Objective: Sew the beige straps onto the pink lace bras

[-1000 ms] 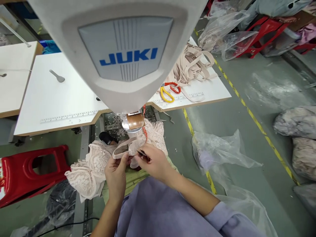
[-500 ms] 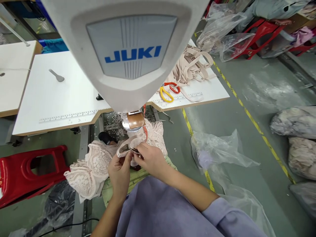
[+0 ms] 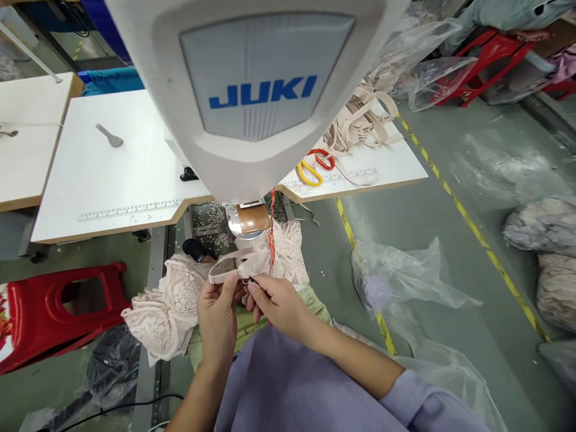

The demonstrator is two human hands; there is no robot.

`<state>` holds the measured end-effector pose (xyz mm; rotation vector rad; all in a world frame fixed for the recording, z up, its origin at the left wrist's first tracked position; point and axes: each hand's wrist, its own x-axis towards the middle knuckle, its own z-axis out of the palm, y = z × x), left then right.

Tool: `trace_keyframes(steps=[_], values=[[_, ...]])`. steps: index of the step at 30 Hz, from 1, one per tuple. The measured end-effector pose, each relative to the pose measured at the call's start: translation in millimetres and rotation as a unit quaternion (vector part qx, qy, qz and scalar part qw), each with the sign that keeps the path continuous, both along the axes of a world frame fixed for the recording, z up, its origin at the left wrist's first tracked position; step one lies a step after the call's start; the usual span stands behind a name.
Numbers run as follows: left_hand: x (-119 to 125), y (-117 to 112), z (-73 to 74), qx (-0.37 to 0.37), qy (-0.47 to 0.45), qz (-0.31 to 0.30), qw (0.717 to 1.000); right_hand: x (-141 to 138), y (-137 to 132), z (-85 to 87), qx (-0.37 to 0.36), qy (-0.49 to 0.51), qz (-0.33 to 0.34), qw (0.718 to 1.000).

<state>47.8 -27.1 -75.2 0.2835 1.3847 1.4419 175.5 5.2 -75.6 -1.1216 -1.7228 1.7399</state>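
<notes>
My left hand [image 3: 219, 312] is closed, thumb and fingers pinching a pale beige bra strap [image 3: 224, 278] that loops up above them. Against its fingertips works my right hand [image 3: 281, 307], also closed, with a small dark, thin-tipped tool [image 3: 252, 279] between thumb and forefinger. Most of that tool is hidden in the hand. A small ring [image 3: 245, 281] shows on the strap between both hands. Beige lace bra cups [image 3: 168, 306] lie at the left, and more lace [image 3: 288, 249] lies behind my right hand, over green cloth [image 3: 315, 303] on my lap.
A white JUKI sewing machine head [image 3: 265, 138] hangs close above my hands, red cord [image 3: 272, 234] dangling beside it. Scissors with red and yellow handles [image 3: 310, 173] and piled straps [image 3: 355, 126] lie on the white table [image 3: 121, 174]. A red stool [image 3: 58, 300] stands left.
The view has shifted slightly. My right hand has turned and dropped a little, its fingers now closer to my left fingertips. The strap loop sits flatter, with the ring now showing.
</notes>
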Motion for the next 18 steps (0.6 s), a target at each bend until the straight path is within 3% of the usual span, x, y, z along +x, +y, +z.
trace_keyframes(steps=[18], values=[[1.0, -3.7, -7.7, -0.005, 0.083, -0.012, 0.996, -0.1, 3.1, -3.5, 0.016, -0.016, -0.007, 1.0]])
